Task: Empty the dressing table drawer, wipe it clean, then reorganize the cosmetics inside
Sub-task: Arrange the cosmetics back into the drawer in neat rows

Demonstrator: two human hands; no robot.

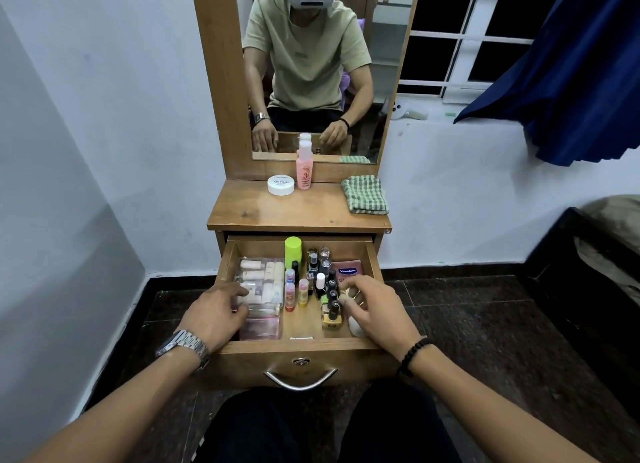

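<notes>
Reaching into the open drawer [373, 265], our left hand [216, 310] rests loosely curled fingers on the clear organizer [258, 282] at 9 o'clock; our right hand [375, 308], fingers apart, seemingly touches nail polish bottles [331, 303]. At 12 o'clock, a checked cloth [365, 194] lies on the surface [294, 209].

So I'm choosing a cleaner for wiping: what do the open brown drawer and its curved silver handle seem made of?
The open brown drawer looks like wood or wood-grain laminate, semi-matte, with visible grain. The curved silver handle seems polished metal, judging by its bright highlights.
</notes>
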